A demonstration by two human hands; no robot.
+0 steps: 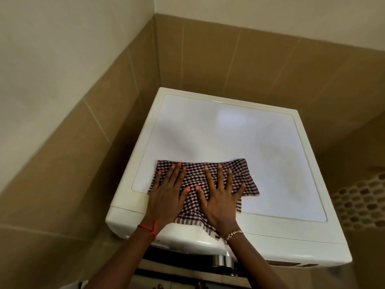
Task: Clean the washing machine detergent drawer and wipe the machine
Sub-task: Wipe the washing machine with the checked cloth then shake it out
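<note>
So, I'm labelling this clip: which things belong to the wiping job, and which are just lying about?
Job: washing machine, checked cloth, left hand and right hand pressing flat on the cloth.
Lying about: tiled wall, honeycomb-patterned surface at right.

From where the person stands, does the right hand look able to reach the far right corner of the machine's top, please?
Probably yes, with a lean: the right hand lies flat on the checked cloth near the front, and the machine top between it and that corner is bare.

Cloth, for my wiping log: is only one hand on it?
No, left hand and right hand both press flat on the cloth.
</note>
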